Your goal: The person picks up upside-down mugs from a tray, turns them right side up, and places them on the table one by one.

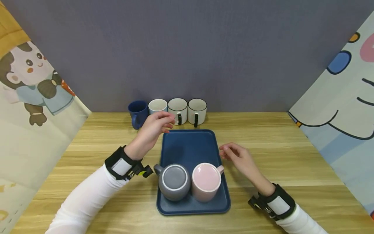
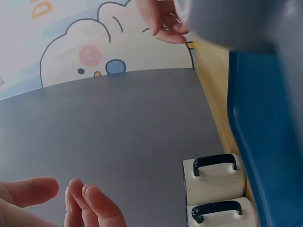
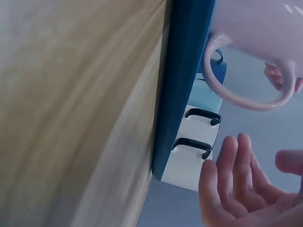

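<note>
Head view: grey mug and pink mug are set inverted on blue tray, left hand and right hand being held unclenched, fingers relaxed.

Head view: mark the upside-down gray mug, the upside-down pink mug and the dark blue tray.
Gray mug (image 1: 174, 178): head view, on its upturned base.
Pink mug (image 1: 206, 178): head view, on its upturned base.
Dark blue tray (image 1: 189, 148): head view, on its bare floor beyond the two mugs.
</note>
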### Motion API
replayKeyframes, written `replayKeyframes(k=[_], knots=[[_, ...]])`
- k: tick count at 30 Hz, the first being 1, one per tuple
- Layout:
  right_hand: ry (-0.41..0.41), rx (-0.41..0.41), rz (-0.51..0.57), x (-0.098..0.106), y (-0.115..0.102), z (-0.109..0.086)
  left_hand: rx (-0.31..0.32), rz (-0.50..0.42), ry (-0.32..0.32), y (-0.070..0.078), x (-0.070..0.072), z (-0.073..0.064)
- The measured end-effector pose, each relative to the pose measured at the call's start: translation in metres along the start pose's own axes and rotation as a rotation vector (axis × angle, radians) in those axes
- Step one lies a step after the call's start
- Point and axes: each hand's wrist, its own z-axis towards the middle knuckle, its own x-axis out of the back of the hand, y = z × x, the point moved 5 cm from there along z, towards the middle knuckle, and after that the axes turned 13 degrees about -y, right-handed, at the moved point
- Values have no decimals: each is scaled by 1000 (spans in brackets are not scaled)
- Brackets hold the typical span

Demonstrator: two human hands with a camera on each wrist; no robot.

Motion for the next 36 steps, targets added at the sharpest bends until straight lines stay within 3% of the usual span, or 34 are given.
replayKeyframes(k=[9,16,29,36], knots=[[-177,83,-60,-4,0,-6,-4,-75,27,-17,11,-17],[-291,71,-147,-9,2,-8,11,-119,30,-31,20,-20],[-427,116,-148,-15,5,-9,41,-132,37,-56,35,-29],[-539,226,-123,-16,5,-10,61,-137,41,-64,42,-33]])
